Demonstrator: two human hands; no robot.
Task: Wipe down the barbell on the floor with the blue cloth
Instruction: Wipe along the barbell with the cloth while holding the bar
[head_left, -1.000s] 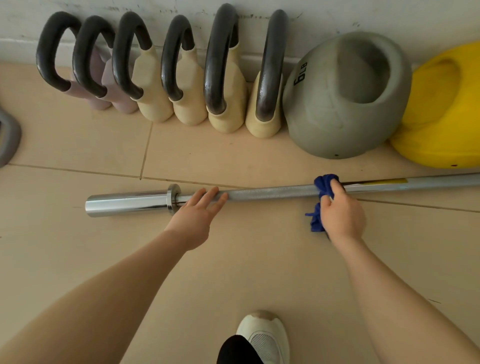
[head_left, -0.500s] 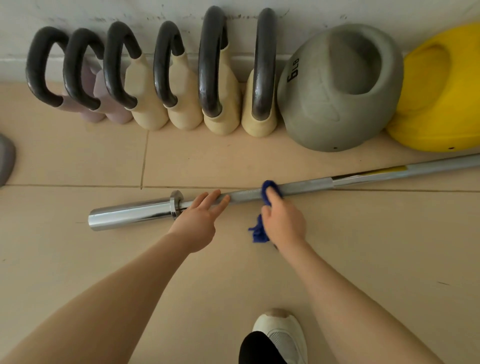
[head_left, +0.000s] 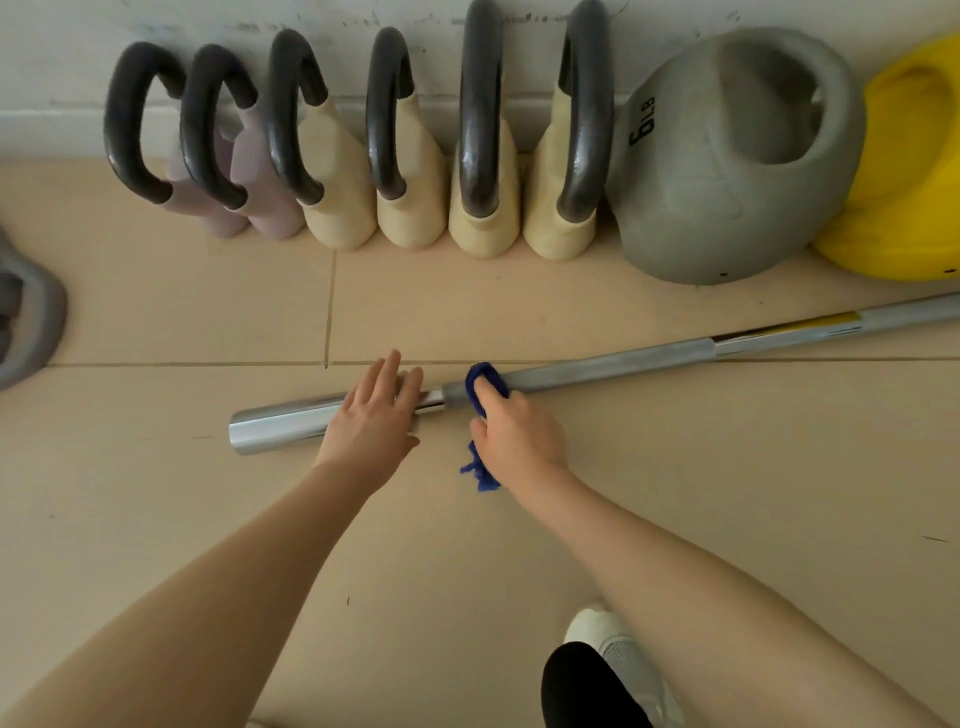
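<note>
Scene is being lit evenly by soft, diffuse light; source cannot be told. Only faint, short shadows are being thrown on the floor (head_left: 675, 519) under the forearms and under the weights by the wall. Bright specular streaks are being picked up on the chrome sleeve of the barbell (head_left: 280, 426) and on the dark kettlebell handles (head_left: 480, 104). Straight lines are being bent by wide-angle distortion: tile joints and wall base are being curved toward the frame edges. Slight softness is being seen overall; no clear motion blur.
</note>
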